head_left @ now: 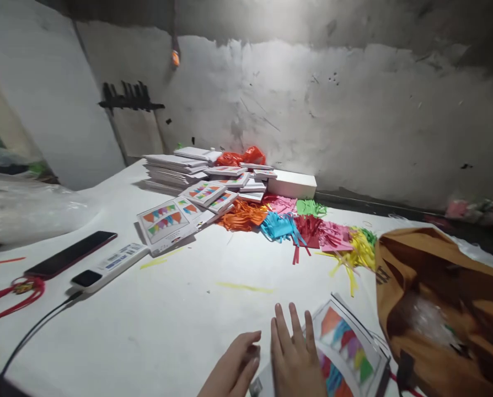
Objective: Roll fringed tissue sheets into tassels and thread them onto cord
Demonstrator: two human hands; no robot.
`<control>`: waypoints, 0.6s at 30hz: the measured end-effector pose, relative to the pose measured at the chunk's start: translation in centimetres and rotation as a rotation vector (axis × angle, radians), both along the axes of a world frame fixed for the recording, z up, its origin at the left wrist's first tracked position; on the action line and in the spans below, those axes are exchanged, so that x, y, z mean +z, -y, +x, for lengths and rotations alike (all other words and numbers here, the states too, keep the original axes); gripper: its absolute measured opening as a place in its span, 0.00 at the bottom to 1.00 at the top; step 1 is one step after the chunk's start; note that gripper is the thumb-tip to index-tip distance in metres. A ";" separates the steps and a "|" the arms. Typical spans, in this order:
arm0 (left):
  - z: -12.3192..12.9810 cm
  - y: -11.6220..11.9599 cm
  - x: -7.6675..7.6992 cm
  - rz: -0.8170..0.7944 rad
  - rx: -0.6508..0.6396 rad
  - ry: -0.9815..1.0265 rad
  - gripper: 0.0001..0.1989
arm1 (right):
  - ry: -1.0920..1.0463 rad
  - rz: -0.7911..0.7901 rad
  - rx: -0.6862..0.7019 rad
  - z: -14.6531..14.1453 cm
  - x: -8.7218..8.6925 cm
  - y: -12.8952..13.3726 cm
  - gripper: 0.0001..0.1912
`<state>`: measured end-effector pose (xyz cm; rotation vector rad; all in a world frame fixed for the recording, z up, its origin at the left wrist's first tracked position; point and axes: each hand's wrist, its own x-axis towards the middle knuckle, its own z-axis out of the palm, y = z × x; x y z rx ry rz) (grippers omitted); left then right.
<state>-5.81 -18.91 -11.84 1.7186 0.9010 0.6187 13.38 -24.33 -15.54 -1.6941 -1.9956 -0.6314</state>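
My right hand [296, 355] lies flat with fingers stretched out over the left part of a flat printed packet [360, 342] showing colourful bunting. The packet is tilted near the front edge of the view, and its lower part is cut off. Just left of it is my left hand [233, 366], its fingers bent and the thumb apart, nothing visible between them. Beyond the hands, a yellow paper strip [245, 287] lies on the white table [167, 325].
Bundles of cut tissue paper, among them a blue bundle [280, 226], lie across the back. Left of them are printed packets [161, 220] and white stacks [174, 171]. A brown bag [399, 264] stands open at right. A phone [73, 253] and a cabled white device [110, 267] lie left.
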 end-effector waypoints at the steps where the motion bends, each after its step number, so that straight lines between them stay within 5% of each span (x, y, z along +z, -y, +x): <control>1: 0.5 0.1 0.0 0.021 -0.014 -0.023 0.23 | -0.061 -0.039 -0.051 -0.5 -0.1 0.4 0.31; 5: 1.8 -0.1 1.4 0.008 -0.104 -0.077 0.22 | -0.229 -0.194 -0.071 -1.7 0.2 1.4 0.36; 8: 3.0 -0.5 3.1 0.033 -0.223 -0.134 0.24 | -0.335 -0.246 -0.046 -1.5 2.8 2.2 0.30; 12: 4.9 0.0 3.8 0.099 -0.293 -0.274 0.30 | -0.540 -0.037 -0.076 0.1 6.1 5.8 0.30; 16: 5.5 1.4 2.5 0.152 -0.331 -0.317 0.40 | -0.852 0.362 -0.520 3.4 3.5 11.1 0.31; 18: 5.1 2.4 1.5 0.091 -0.320 -0.220 0.41 | -1.170 0.342 -0.652 4.7 1.1 12.7 0.43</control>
